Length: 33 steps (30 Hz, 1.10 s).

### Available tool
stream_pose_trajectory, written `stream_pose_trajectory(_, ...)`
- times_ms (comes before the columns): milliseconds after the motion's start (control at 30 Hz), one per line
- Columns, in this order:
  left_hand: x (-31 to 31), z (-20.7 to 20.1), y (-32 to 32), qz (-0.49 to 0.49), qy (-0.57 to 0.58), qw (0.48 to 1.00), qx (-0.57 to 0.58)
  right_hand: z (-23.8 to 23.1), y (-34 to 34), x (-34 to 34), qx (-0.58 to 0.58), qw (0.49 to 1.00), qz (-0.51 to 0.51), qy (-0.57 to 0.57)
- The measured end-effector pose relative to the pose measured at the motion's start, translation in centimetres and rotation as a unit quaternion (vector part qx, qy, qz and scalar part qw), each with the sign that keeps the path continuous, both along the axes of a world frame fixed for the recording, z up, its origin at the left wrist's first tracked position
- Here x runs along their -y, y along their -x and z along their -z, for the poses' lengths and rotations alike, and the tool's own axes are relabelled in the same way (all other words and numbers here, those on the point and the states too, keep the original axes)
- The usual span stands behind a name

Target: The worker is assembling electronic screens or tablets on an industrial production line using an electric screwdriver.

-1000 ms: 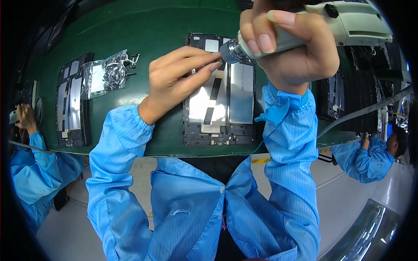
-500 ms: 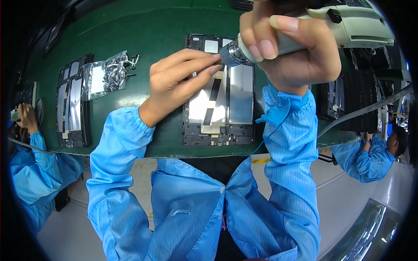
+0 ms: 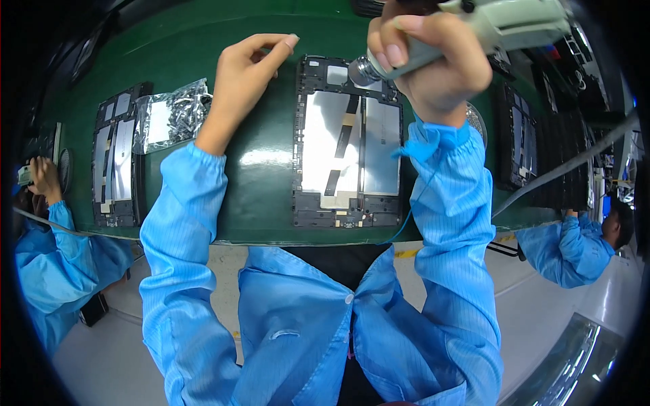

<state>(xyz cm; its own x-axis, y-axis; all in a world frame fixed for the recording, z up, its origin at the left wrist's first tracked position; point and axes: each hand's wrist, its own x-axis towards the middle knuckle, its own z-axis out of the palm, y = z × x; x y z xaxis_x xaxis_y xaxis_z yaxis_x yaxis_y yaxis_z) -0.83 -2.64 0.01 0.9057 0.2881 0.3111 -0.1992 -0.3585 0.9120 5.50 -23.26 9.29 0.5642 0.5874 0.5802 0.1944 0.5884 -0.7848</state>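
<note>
An opened tablet [image 3: 349,145] lies flat on the bench, its silver plates, dark ribbon strip and black frame showing. My right hand [image 3: 440,64] is closed around a pale green electric screwdriver [image 3: 504,30], whose clear-collared nose [image 3: 364,70] is over the tablet's upper part. Where its tip meets the tablet cannot be made out. Off the tablet's upper left, above the green bench, my left hand [image 3: 247,81] has thumb and forefinger pinched together. Anything between those fingertips is too small to tell. A blue wrist strap [image 3: 450,137] circles my right wrist.
Left of centre are a clear bag of small dark parts [image 3: 172,116] and a second opened tablet [image 3: 115,159]. Behind my right wrist sits a round dish [image 3: 477,122]. More tablets [image 3: 520,139] and a grey cable [image 3: 575,174] are at right. Co-workers sit on both sides.
My left hand has drawn away from the tablet to the left and up. My right hand has shifted slightly left with the screwdriver, whose nose now sits over the tablet's upper plates.
</note>
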Motion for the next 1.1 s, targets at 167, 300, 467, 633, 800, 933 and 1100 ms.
stream_pose_trajectory(167, -1.1, 1.3, -2.0, 0.093, 0.037, 0.993, -0.063, 1.4, -0.5, -3.8, -0.084, 0.985, 0.145, 0.044)
stream_pose_trajectory(300, -1.5, 1.1, -2.3, 0.116, 0.019, 0.986, -0.118, 2.8, -1.2, -6.5, -0.095, 0.981, 0.164, 0.032)
stream_pose_trajectory(467, -1.5, 1.6, -2.7, 0.121, -0.008, 0.991, -0.064, 3.6, -1.7, -7.3, -0.077, 0.981, 0.175, 0.046)
stream_pose_trajectory(633, -1.9, 2.7, -2.9, 0.132, 0.000, 0.989, -0.059, 4.5, -2.1, -7.9, -0.094, 0.980, 0.170, 0.041)
stream_pose_trajectory(800, -1.4, 0.8, -2.1, 0.149, 0.075, 0.986, -0.015, 5.1, -3.1, -7.3, -0.071, 0.984, 0.157, 0.040)
stream_pose_trajectory(933, -1.5, 0.6, -1.9, 0.145, 0.051, 0.988, -0.006, 5.4, -3.2, -7.2, -0.069, 0.985, 0.151, 0.041)
stream_pose_trajectory(1100, -1.4, 1.5, -2.3, 0.154, 0.077, 0.985, 0.004, 5.2, -2.9, -7.3, -0.070, 0.982, 0.168, 0.049)
